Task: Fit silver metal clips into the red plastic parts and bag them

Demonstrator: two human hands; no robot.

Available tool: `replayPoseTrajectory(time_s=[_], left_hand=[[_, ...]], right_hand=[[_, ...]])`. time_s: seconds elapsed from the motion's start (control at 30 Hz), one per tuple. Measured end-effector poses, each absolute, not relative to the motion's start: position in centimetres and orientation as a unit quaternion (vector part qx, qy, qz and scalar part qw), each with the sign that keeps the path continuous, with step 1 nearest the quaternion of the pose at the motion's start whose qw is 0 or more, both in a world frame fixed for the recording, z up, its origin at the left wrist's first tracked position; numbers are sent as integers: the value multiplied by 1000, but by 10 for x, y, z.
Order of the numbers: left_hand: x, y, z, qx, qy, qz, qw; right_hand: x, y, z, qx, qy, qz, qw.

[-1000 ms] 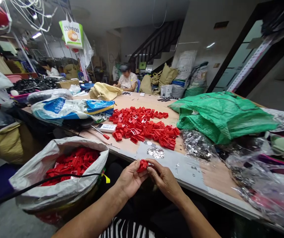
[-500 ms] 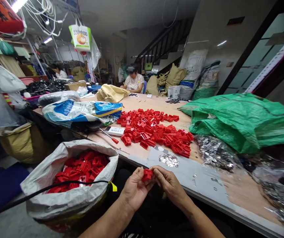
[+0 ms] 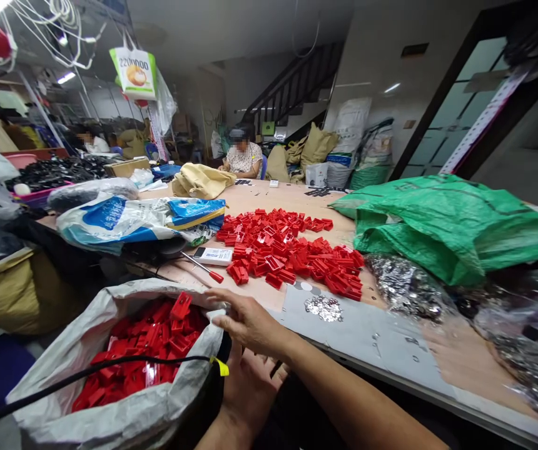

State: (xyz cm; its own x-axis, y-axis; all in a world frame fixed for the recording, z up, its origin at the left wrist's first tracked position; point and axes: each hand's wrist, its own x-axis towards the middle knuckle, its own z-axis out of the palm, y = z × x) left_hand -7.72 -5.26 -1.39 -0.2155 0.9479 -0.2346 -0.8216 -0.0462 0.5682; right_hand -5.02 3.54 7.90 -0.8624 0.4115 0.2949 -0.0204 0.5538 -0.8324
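Note:
My right hand reaches across to the near rim of a white woven sack, its fingers stretched out, apart, and holding nothing. Inside the sack lies a heap of red plastic parts. One red plastic part sits tilted on top of that heap, just left of my right fingertips. My left hand is below the right wrist, beside the sack, partly covered; the fingers that show are loosely spread with nothing seen in them. On the table spreads a pile of similar red parts.
Small shiny metal pieces lie on a grey sheet. A red-handled screwdriver and a white box are left of the pile. A green sack covers the right side. A black cable crosses the white sack. A co-worker sits opposite.
My hands have moved left from the table edge to the sack, the right crossing over the left. The red part they held has left them. The view has shifted slightly.

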Motion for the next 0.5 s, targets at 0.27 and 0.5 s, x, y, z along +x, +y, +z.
replayPoseTrajectory(time_s=[0.27,0.5], left_hand=[[-87,-58,-43,-78,148,661,732],[-76,-48,-42,-51,188,650,735]], right_hand=[[-8,125,7,-456,-870,116,150],[14,136,-3,-462,-867,131,137]])
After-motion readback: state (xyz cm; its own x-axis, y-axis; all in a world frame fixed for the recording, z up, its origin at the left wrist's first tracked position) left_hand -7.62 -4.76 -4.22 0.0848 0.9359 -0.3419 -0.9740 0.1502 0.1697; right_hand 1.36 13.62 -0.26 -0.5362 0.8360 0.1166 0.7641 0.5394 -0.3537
